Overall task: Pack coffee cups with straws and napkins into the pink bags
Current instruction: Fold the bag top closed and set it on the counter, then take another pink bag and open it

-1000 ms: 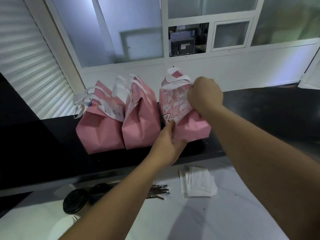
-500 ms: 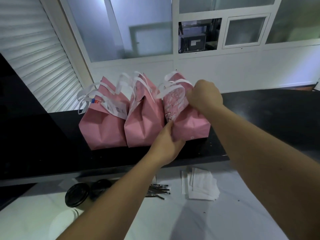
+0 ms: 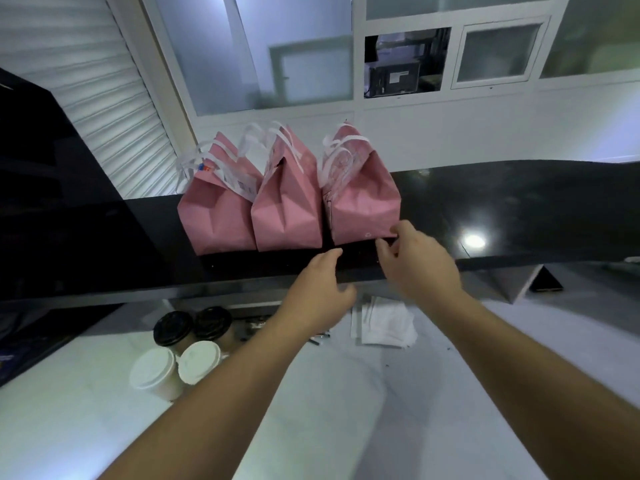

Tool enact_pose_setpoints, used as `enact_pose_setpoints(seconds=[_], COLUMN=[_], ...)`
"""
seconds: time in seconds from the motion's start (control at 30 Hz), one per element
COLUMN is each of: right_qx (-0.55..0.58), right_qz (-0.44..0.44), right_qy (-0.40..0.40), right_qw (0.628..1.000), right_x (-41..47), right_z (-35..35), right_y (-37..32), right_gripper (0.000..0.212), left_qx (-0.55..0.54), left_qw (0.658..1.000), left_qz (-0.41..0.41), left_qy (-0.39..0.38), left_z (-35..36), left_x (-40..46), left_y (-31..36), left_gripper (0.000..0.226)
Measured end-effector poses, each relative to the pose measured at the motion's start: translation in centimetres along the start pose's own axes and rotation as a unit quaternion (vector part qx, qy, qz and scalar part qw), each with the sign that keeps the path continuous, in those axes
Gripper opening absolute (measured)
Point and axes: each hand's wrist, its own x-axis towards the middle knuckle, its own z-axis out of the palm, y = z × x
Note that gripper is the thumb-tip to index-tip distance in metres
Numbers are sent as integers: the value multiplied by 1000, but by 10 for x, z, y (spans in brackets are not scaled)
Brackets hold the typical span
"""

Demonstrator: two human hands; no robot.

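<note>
Both hands free, loosely open — left grip (image 3: pixel 322 289), right grip (image 3: pixel 412 261) at third pink bag (image 3: pixel 363 202) corner. Cups (image 3: pixel 180 351) sit below-left on worktop (image 3: pixel 346 410), upright — left grip nearer.

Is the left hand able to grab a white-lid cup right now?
Probably yes. The left hand is open, holds nothing, and nothing lies between it and the white-lid cups standing below it on the white counter.
</note>
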Motion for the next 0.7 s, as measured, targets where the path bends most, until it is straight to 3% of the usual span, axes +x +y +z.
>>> enact_pose_setpoints(seconds=[0.17,0.27,0.43,0.7], right_qx=[-48,-96,-173,-198], right_qz=[53,98,184,368], right_qy=[-28,-46,-51,-61], right_qw=[997,989,966,906], right_x=[-73,-127,-219,-373], right_z=[18,15,-4,-48], right_y=[43,67,84,73], right_gripper=[30,38,47,55], left_qx=[104,142,207,197], left_qw=[993,984,953,899], left_qz=[14,51,162,316], left_qy=[-52,-97,-148,-232], left_z=[50,83,123,170], left_x=[-37,-58,-92,-177], left_y=[3,4,14,57], left_gripper=[73,72,73,74])
